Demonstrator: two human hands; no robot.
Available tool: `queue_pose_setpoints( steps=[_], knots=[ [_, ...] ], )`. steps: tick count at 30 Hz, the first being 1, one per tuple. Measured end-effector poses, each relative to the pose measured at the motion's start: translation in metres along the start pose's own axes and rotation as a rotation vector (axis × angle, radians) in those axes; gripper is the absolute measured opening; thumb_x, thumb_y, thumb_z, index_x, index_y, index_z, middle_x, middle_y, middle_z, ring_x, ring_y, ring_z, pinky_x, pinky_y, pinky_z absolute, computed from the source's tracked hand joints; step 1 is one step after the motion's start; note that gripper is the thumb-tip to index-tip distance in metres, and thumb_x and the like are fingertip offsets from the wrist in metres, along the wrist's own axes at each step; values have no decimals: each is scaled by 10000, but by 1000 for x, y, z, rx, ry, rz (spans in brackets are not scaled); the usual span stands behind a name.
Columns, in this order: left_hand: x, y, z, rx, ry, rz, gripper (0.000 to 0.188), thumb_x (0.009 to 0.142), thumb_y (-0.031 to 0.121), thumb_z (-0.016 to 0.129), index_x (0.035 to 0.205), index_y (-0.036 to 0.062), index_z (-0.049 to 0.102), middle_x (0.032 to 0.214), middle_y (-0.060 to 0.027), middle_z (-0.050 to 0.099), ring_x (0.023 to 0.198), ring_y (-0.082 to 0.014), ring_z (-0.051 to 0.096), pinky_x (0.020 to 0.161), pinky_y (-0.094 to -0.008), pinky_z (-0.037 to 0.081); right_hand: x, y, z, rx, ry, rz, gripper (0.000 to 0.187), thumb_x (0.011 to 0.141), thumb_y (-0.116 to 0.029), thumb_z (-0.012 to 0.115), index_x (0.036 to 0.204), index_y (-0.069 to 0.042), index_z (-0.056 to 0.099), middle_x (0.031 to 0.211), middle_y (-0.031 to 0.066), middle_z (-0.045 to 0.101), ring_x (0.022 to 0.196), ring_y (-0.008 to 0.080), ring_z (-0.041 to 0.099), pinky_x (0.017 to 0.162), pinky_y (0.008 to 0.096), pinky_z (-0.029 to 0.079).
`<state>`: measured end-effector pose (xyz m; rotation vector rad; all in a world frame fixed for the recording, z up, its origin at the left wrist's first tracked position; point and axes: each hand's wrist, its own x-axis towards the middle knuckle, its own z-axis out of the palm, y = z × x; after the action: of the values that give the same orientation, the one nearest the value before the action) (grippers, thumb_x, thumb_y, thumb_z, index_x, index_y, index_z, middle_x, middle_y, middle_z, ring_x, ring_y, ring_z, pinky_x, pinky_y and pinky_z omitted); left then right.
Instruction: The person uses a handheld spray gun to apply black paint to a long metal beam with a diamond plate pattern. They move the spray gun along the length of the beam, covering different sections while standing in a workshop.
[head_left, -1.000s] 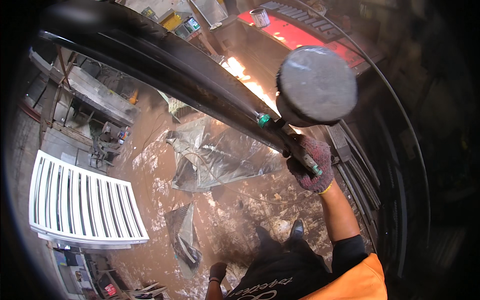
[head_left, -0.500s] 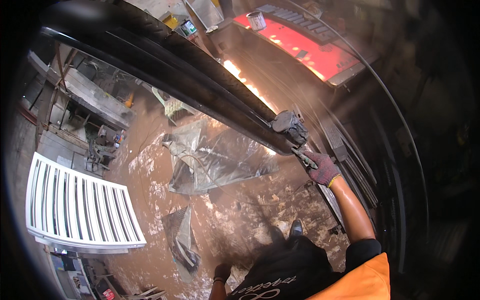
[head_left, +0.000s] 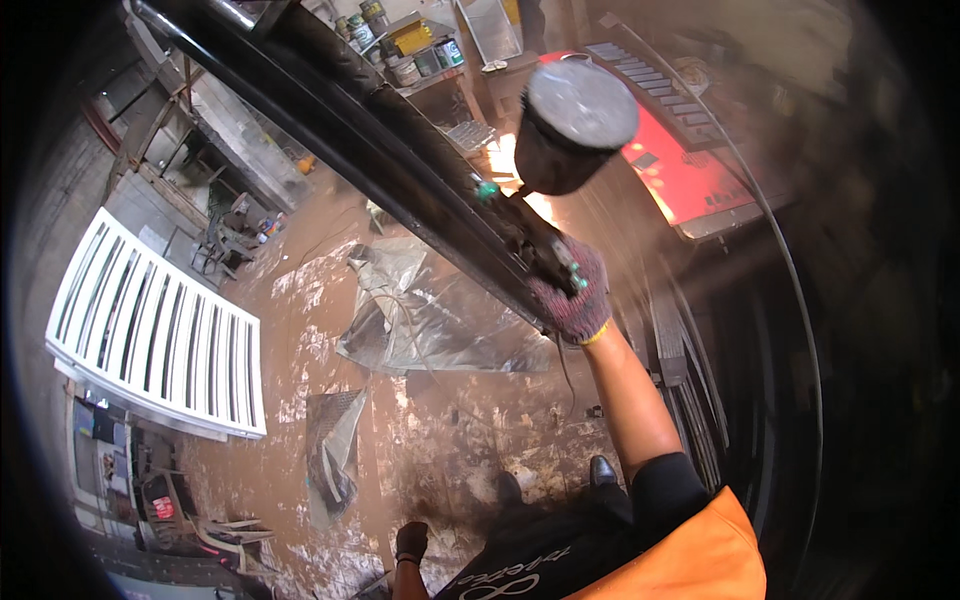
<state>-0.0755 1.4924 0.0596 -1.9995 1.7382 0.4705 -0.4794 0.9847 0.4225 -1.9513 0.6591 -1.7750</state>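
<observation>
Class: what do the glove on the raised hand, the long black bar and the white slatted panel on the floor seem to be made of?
Glove on the right hand: knitted fabric, speckled weave, yellowish cuff.
Long black bar: probably metal, glossy dark coat with a bright highlight.
White slatted panel: likely painted metal, with thin, even slats and a matt white finish.

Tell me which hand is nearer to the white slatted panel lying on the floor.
Left. The left hand hangs low by the person's side, just right of the white slatted panel. The right hand, gloved, is raised holding a spray gun against the black frame, farther off.
</observation>
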Motion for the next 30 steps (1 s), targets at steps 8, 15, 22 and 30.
queue_pose_setpoints(
  steps=[8,15,22,30],
  knots=[
    [-54,107,-1,-139,-2,-40,107,783,178,721,864,112,697,953,-132,719,958,-324,697,810,-462,566,-36,92,-34,-224,-421,554,464,790,-171,669,1251,-124,651,1023,247,699,980,455,665,856,467,547],
    [-97,136,38,-143,-233,-154,353,734,308,847,957,113,656,951,-119,703,957,-335,679,796,-482,541,-124,116,-97,-264,-387,530,494,799,-190,657,1291,-148,642,1085,246,692,1028,455,651,886,480,537],
    [-104,166,32,-180,-164,-195,177,781,237,758,900,122,696,956,-127,725,975,-330,697,824,-473,565,-52,116,-50,-86,-312,312,542,771,-132,693,1308,-95,630,1095,245,691,993,429,679,865,449,554],
    [-94,174,24,-240,-10,-227,166,765,181,738,905,112,683,954,-133,716,963,-328,690,818,-463,565,46,76,-18,145,-135,53,564,737,-88,707,1287,-4,613,1031,258,690,960,432,687,827,430,561]
  ],
)
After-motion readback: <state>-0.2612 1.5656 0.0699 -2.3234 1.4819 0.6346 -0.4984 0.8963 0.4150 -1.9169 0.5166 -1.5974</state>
